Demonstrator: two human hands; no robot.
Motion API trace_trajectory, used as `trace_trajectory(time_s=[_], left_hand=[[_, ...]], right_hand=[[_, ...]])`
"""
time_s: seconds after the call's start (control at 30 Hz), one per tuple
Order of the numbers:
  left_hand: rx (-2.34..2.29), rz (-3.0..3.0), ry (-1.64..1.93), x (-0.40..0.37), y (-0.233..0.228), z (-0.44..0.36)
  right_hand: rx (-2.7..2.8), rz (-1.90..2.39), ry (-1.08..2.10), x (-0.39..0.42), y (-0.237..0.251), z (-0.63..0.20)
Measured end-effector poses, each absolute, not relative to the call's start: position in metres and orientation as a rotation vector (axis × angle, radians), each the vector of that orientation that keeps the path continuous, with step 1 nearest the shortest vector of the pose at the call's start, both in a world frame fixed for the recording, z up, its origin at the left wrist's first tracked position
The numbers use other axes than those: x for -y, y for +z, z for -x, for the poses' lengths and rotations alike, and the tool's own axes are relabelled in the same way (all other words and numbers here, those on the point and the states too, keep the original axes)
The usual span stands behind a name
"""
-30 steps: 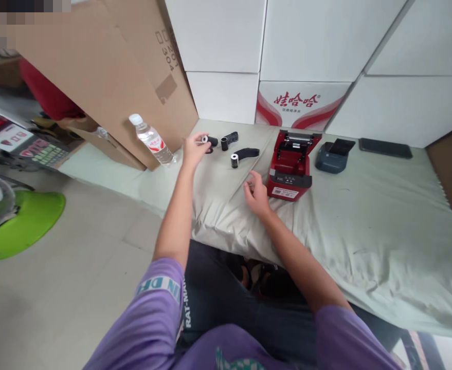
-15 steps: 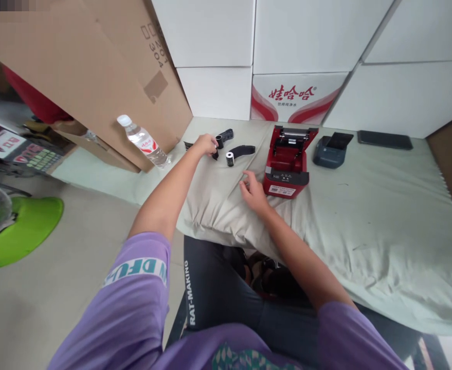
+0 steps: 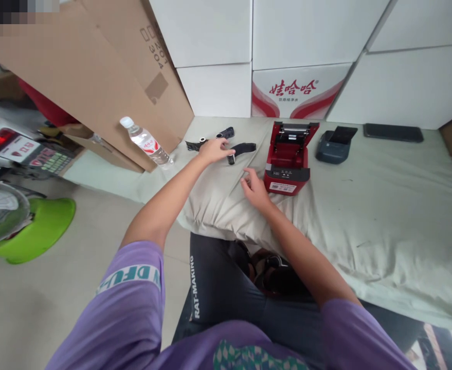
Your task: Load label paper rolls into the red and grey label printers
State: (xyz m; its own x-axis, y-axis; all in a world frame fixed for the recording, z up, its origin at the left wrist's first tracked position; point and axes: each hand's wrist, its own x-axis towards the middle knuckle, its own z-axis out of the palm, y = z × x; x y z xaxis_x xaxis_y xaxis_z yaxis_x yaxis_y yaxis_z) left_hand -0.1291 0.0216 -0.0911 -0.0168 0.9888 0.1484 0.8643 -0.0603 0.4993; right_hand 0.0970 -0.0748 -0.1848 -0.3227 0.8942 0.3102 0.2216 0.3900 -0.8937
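Note:
My left hand (image 3: 214, 150) reaches over a small roll (image 3: 231, 159) with a dark side and a loose black strip. Its fingers are apart at the top of the roll; whether they touch it I cannot tell. Just behind that hand lie two more dark rolls with loose strips, one roll (image 3: 220, 135) farther back and one strip (image 3: 192, 146) partly covered on the left. My right hand (image 3: 255, 189) rests on the cloth with fingers spread, holding nothing. Beside it stands a red printer (image 3: 287, 186) with its lid raised and its inside showing.
A water bottle (image 3: 148, 144) leans at the left by a big cardboard sheet (image 3: 113, 67). Right of the red printer are a small dark blue device (image 3: 331, 150) and a black phone (image 3: 393, 132). White boxes (image 3: 214, 90) line the back of the cloth-covered surface (image 3: 380, 205).
My left hand has moved right, from the left-hand roll to the nearest roll, leaving the left one standing on the cloth. My right hand has hardly moved.

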Motion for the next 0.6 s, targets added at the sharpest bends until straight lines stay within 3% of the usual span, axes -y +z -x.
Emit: trace_trajectory(time_s=[0.13, 0.47, 0.6], left_hand=[[-1.988, -2.001, 0.612, -0.01, -0.113, 0.111], [-1.637, -1.525, 1.331, 0.0, -0.115, 0.13], [-1.642, -1.432, 1.38, 0.014, -0.111, 0.148]], right_hand=[[1.782, 0.946, 0.959, 0.074, -0.186, -0.097], [1.77, 0.938, 1.005, 0.076, -0.182, -0.098], [1.76, 0.944, 1.022, 0.076, -0.18, -0.097]])
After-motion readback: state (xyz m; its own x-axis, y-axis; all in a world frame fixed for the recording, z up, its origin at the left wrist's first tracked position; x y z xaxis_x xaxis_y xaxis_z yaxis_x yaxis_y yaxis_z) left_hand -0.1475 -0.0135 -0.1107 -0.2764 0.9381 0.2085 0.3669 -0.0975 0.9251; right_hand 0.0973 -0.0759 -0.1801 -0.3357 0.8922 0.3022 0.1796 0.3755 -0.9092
